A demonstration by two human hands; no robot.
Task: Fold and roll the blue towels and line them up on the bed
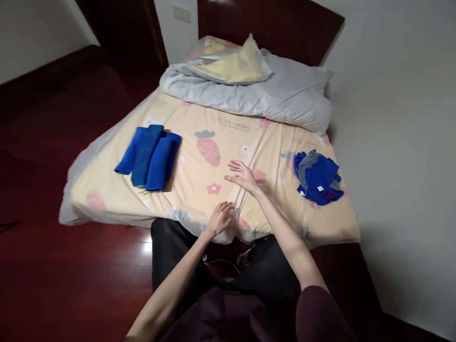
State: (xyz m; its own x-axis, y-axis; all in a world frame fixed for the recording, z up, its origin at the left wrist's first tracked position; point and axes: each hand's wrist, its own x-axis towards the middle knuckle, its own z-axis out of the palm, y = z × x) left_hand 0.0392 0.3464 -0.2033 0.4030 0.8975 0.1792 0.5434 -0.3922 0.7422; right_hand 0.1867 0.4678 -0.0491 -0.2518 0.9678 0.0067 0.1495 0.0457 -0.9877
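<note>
Two bare hands work above a carrot-print bedsheet (189,189), and neither holds anything. Right of the printed carrot (209,150) and slightly nearer the person, the right hand (243,176) has its fingers loosely spread, thumb apart. Nearer the person than the carrot and a little to its right, the left hand (220,218) has its fingers half curled around nothing. Whether either hand touches the sheet, I cannot tell.

Left of the carrot lie folded blue towels (143,157), their strips laid lengthwise; the long axis runs from near-left to far-right, the far ends pointing toward the headboard (264,21). Well right of the carrot sits a crumpled heap of blue and grey cloth (322,170), with no clear long axis.

This looks like a pause between handlings; picking from the heap would call for a rightward reach, then a pinch on one loose edge.
</note>
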